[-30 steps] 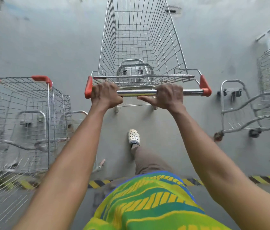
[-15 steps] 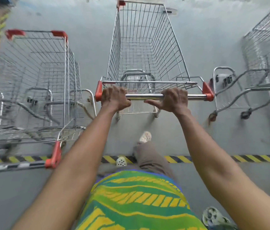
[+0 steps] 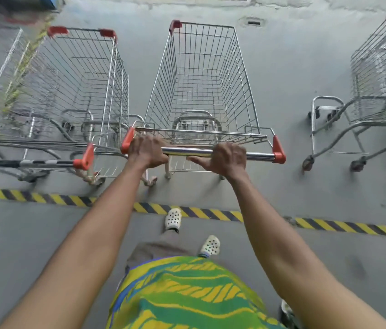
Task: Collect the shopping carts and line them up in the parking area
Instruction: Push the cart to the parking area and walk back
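Observation:
An empty wire shopping cart (image 3: 201, 74) with red corner caps stands straight ahead of me on grey concrete. Its chrome handle bar (image 3: 187, 151) runs across the middle of the view. My left hand (image 3: 148, 151) grips the bar near its left red end. My right hand (image 3: 224, 157) grips the bar right of centre, thumb stretched along its underside. A second empty cart (image 3: 73, 74) stands close beside it on the left, facing the same way, its handle (image 3: 45, 162) nearly level with mine. A third cart (image 3: 382, 77) stands apart on the right.
A yellow-and-black striped line (image 3: 211, 213) crosses the floor behind the carts, and my feet in white clogs stand at it. A floor drain (image 3: 252, 21) lies beyond the middle cart. A wide strip of bare concrete separates the middle and right carts.
The cart I hold has rolled forward past the striped line and drawn level with the left cart. Both hands kept their grip on the bar. My feet now stand by the line.

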The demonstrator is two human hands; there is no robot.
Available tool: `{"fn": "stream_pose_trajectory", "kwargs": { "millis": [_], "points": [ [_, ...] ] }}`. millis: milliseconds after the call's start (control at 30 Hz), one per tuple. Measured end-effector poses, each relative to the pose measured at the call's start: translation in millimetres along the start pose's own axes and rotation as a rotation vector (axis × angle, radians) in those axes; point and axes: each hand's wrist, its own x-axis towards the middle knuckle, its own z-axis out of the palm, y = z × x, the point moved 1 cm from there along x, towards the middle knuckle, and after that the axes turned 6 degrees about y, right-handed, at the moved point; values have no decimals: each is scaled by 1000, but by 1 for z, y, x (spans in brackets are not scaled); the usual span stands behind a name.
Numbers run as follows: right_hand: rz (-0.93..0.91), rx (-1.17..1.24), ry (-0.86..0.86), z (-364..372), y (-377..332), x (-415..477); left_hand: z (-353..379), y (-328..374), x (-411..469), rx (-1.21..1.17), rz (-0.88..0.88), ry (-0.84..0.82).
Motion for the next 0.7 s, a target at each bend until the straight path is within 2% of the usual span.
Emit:
{"fn": "stream_pose_trajectory", "kwargs": {
  "millis": [233,700],
  "points": [
    [-30,10,31,-2,-16,-35,8,-9,-39,31,-41,-7],
    [4,11,126,5,-64,-59,3,-52,-68,-30,-3,0]
  ]
}}
